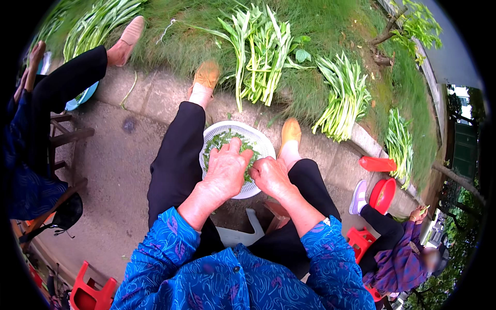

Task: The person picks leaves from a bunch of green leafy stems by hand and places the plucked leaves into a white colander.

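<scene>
A white plastic colander basket [267, 145] sits on the paving between my feet, holding torn green leaves and stem pieces [223, 138]. Over its middle, my left hand [228, 166] is back-up, with some fingers stretched forward above the greens and the thumb towards the right. At the right rim is my right hand [271, 176], its fingers curled in and close to the left thumb. Whether either hand pinches a stem cannot be seen, since the backs of the hands hide the fingertips. Beyond the basket, a bunch of long-stemmed leafy greens [259, 58] lies on grass.
More bunches of greens [343, 97] lie along the stone kerb [366, 141]. At right, a person [399, 255] sits near a red basin [383, 195] and a red plastic bag [376, 163]. Another person's leg [69, 77] is at left, beside a wooden chair [71, 135]. A red stool [93, 288] stands lower left.
</scene>
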Demonstrator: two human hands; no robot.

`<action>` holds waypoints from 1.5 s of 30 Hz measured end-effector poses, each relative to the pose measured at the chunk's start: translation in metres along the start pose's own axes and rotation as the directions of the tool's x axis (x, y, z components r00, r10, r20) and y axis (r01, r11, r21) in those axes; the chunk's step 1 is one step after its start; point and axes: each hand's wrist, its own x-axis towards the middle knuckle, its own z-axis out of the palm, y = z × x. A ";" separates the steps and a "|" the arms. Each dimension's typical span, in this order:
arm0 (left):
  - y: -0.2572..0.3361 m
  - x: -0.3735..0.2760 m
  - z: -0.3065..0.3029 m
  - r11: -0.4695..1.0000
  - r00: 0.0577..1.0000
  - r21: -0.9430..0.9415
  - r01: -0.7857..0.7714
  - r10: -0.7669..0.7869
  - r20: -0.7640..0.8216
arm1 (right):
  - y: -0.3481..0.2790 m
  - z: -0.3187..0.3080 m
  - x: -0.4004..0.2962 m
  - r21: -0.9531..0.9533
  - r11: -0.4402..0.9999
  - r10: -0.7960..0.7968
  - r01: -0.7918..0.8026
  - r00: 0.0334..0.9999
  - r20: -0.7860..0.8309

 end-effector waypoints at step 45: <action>-0.006 -0.002 -0.016 0.992 0.964 -0.097 -0.085 0.107 0.242 | 0.063 -0.069 0.240 0.005 0.995 0.074 -0.098 0.713 -0.698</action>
